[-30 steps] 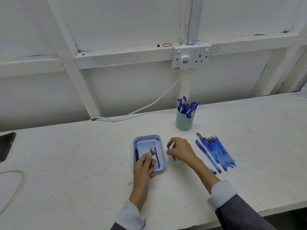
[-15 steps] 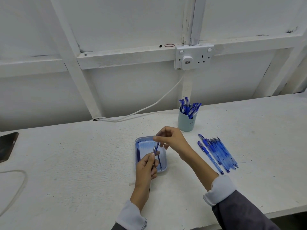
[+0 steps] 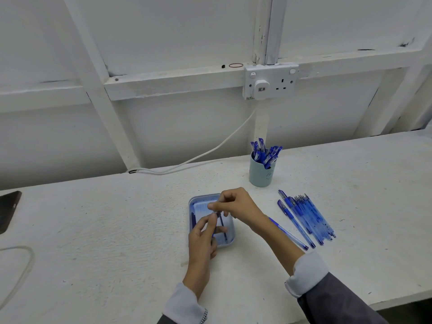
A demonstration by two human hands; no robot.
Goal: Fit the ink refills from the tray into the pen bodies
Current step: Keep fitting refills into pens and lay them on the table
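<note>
**Hands at the tray.** Both hands are hovering together over the tray, which is sitting in the front half of the table, about midway between its left and right edges.

- **Left hand:** The left hand is gripping a thin pen part between curled thumb and fingers, with the metal tip pointing up. Whether this part is a refill or a body cannot be told.
- **Right hand:** The right hand, with its fingers curled, is pinching at that tip from above.
- **In the tray:** A dark refill is lying along the right wall.
- **On the table:** A row of blue pens is lying toward the right edge, beside the right forearm. A cup of pens is standing near the back edge.
</note>
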